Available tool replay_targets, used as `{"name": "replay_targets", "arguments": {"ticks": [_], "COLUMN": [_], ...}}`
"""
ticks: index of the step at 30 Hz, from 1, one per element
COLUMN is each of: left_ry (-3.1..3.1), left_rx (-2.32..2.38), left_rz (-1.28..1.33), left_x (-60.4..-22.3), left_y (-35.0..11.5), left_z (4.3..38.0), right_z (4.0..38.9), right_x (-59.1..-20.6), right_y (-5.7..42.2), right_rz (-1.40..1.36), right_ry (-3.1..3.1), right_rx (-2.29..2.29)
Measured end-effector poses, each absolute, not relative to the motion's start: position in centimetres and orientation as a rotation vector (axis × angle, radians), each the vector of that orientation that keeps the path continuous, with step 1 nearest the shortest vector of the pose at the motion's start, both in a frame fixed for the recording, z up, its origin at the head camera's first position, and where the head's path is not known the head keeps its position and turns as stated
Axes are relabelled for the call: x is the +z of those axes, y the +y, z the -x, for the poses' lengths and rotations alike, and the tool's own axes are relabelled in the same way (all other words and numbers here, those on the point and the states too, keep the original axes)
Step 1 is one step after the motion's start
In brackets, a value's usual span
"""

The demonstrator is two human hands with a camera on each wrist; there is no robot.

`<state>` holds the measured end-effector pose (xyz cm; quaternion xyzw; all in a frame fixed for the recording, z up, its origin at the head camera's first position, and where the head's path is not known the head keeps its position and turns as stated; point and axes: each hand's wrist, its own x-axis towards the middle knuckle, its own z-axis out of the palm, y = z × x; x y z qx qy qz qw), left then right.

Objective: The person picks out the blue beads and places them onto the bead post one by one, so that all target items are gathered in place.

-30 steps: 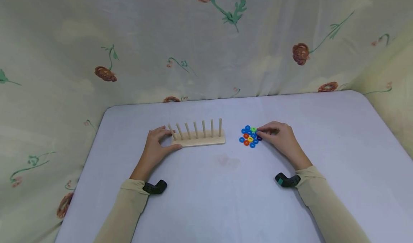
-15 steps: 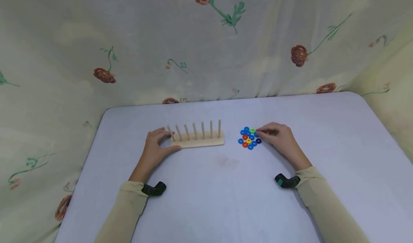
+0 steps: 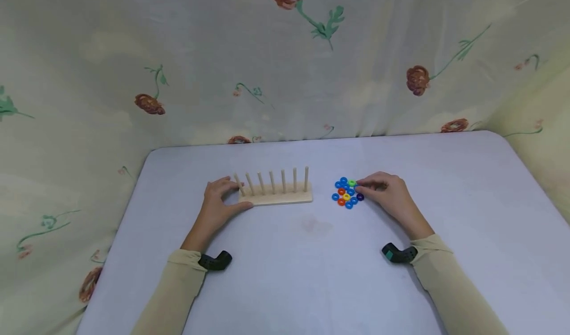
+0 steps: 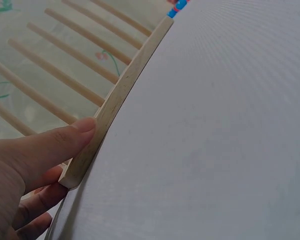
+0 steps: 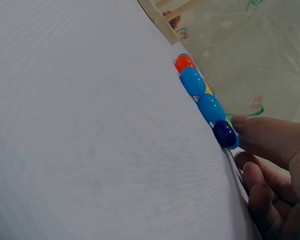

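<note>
A pale wooden peg rack (image 3: 276, 198) with several upright pegs stands on the table. My left hand (image 3: 219, 199) grips its left end, thumb on the front edge and fingers reaching behind. The left wrist view shows the thumb lying along the wooden base (image 4: 112, 112). To the right of the rack is a cluster of small plastic rings, including an orange ring (image 3: 341, 202), a yellow ring (image 3: 346, 197) and a green ring (image 3: 352, 182). At its right edge my right hand (image 3: 385, 189) pinches a blue ring (image 3: 357, 188), mostly hidden by the fingertips, beside a dark purple ring (image 3: 360, 197).
Everything stands on a white-covered table (image 3: 294, 275). Behind it hangs a flowered curtain (image 3: 200, 77) that meets the table's back edge. Black devices are strapped at the left wrist (image 3: 215, 261) and the right wrist (image 3: 399, 253).
The dark purple ring, partly covered by my right thumb a second ago, now shows whole and lies slightly nearer me. My left hand keeps its grip on the rack.
</note>
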<state>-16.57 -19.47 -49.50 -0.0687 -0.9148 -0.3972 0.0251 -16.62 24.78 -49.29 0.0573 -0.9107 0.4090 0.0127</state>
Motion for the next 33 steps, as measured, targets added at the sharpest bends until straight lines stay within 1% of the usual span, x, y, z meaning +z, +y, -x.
{"name": "replay_targets", "arguments": {"ticks": [7,25,33], "left_ry": [-2.829,-2.833,-2.843], "left_rx": [-1.234,-1.195,-1.192], "left_rz": [0.229,0.189,0.181], "left_x": [-49.37,-49.20,-49.20], "left_y": [-19.01,-19.12,-19.14], "left_z": [16.86,16.50,16.38], "right_z": [16.33,16.51,16.61], "right_x": [-49.43,-49.24,-49.59], "right_y": [24.96,24.33,24.54], "right_rz": [-0.150,-0.181,-0.128], "right_ry": [-2.839,-2.792,-2.803], "right_rx": [1.241,1.238,1.276]}}
